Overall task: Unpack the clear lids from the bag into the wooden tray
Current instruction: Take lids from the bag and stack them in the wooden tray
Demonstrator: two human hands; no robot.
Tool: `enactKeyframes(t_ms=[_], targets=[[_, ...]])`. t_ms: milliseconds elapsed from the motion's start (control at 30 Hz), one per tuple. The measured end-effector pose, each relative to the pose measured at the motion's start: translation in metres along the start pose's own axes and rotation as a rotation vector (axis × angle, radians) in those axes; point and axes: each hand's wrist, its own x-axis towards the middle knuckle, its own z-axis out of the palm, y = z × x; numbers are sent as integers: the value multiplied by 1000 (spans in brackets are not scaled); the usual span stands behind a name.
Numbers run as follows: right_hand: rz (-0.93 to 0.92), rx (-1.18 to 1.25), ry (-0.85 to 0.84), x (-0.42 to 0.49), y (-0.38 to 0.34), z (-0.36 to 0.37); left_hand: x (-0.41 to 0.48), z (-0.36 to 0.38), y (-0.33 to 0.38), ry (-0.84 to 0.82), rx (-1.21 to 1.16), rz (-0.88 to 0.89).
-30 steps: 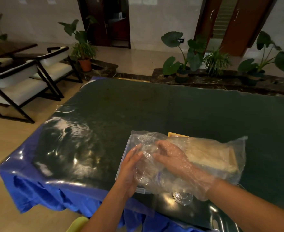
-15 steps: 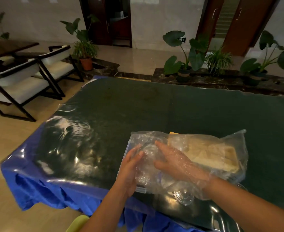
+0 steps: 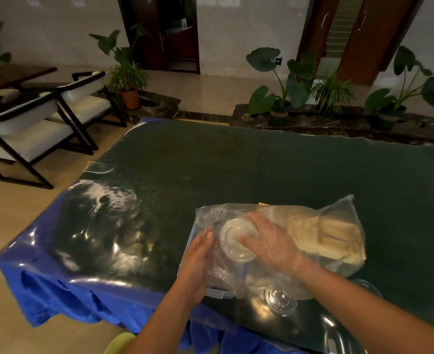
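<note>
clear lid (image 3: pixel 237 238) gripped by right hand (image 3: pixel 269 242) inside bag (image 3: pixel 338 223), left hand (image 3: pixel 198 261) holding bag

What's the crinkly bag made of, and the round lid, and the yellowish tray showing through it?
The bag looks like thin, soft clear plastic: it wrinkles and shines. The round lid seems to be stiffer clear plastic, glossy and keeping its ringed shape. The tray looks like pale, matt wood, though it's blurry through the bag.
</note>
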Motion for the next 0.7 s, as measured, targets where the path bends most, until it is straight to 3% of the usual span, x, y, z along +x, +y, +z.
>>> enactKeyframes(t_ms=[100,400,700], targets=[[-10,-12,12,5,0,-9,3,-3,1,24,3,4],[150,479,78,-6,8,-42,14,-21,-10,163,-101,-57],[188,766,317,-20,50,-96,26,-25,-12,175,-210,-150]])
